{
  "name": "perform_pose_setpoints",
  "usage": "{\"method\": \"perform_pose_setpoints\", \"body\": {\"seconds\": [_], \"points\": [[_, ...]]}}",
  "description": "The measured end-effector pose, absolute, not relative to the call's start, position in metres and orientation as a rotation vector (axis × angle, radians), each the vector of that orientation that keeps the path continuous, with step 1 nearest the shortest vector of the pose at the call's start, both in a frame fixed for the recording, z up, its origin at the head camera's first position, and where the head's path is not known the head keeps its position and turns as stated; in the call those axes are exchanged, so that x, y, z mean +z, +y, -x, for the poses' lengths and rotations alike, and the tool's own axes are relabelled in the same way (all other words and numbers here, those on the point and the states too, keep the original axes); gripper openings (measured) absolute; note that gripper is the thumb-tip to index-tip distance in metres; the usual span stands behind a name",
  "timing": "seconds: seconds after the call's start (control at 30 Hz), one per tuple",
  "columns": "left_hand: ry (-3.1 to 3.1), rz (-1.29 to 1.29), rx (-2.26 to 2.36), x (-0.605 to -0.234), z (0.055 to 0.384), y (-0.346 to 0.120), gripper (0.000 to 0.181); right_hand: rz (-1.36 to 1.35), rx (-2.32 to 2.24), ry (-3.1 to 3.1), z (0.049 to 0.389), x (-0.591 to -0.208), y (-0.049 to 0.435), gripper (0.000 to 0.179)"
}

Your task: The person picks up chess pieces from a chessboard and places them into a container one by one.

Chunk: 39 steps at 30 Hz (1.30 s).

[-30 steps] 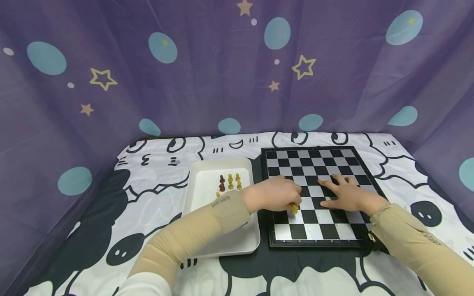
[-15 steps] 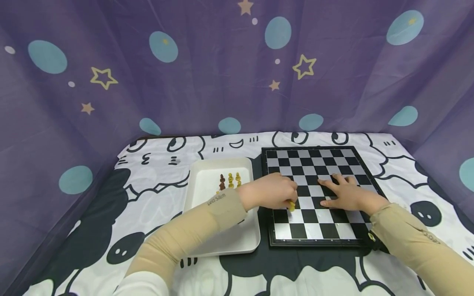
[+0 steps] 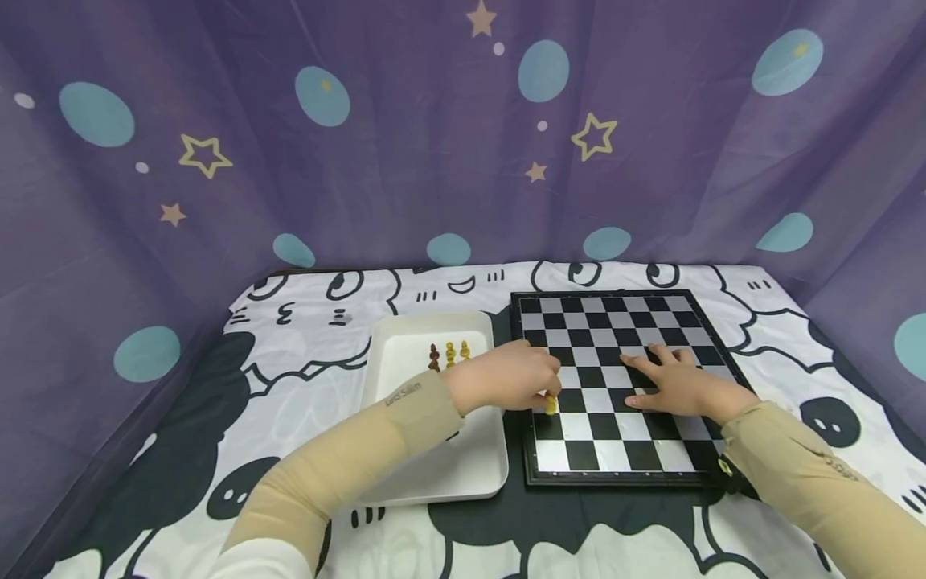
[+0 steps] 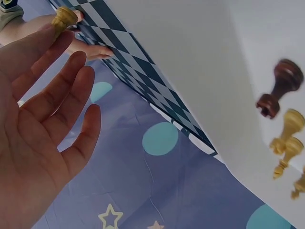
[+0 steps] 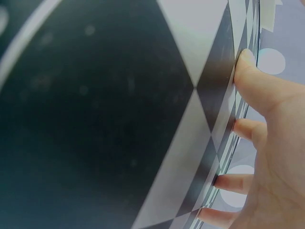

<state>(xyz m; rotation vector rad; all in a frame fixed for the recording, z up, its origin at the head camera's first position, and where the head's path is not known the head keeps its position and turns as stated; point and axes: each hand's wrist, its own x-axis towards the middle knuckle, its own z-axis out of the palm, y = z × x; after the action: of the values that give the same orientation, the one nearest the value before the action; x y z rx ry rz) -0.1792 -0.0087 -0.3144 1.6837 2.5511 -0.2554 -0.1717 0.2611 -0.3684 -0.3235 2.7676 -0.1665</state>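
Observation:
My left hand (image 3: 515,375) pinches a small yellow chess piece (image 3: 551,404) between thumb and index finger, over the left edge of the chessboard (image 3: 611,478). In the left wrist view the chess piece (image 4: 65,18) sticks out past the fingertips, and the other fingers are loosely bent around nothing. My right hand (image 3: 678,384) rests on the right half of the board with its fingers spread. From the right wrist view, its fingertips (image 5: 224,182) touch the checkered surface. A white tray (image 3: 470,474) stands left of the board, partly hidden under my left forearm.
Inside the tray are a brown chess piece (image 3: 434,355) and several yellow chess pieces (image 3: 451,352) near its far end. The patterned cloth (image 3: 304,346) covers the table, and a purple curtain (image 3: 405,161) hangs behind it.
My left hand has moved left across the board toward the tray, still pinching the yellow chess piece. The right hand has stayed in place on the board.

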Motion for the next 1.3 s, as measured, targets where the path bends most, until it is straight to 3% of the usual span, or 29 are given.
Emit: {"method": "perform_pose_setpoints", "body": {"seconds": [0.63,1.3], "points": [[2.638,-1.661,-0.218,-0.303,0.186,-0.048,0.009,0.32,-0.159,2.767,0.173,-0.369,0.261,0.088],[2.642,-1.623,-0.249,-0.316,0.184,-0.081,0.007,0.33,-0.178,2.77,0.174,-0.372,0.263,0.089]]}}
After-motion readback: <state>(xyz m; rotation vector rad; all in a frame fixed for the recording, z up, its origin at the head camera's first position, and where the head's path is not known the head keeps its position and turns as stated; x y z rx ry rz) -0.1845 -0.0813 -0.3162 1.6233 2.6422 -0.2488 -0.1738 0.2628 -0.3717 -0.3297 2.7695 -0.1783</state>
